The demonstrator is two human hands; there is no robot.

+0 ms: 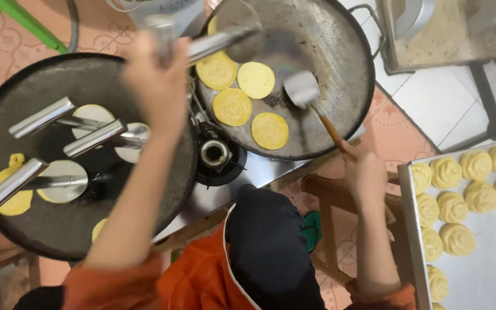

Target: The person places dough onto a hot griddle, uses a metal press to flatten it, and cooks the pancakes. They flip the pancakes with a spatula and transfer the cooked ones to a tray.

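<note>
My left hand [157, 74] grips the metal handle of a round press [237, 22] held over the right griddle pan [340, 74], above a yellow flat cake. My right hand [363, 169] holds the wooden handle of a small metal spatula [302, 88] whose blade rests on the pan beside several flattened yellow cakes [242, 97]. On the left griddle pan [87, 74], three metal presses [58, 181] sit on other cakes, with yellow dough showing at their edges.
A metal tray [489, 247] at the right carries several raw swirled dough pieces [457, 238]. A gas burner knob [214, 152] sits between the pans. A wooden stool [331, 212] stands under my right arm. A green pipe [27, 23] crosses the top left.
</note>
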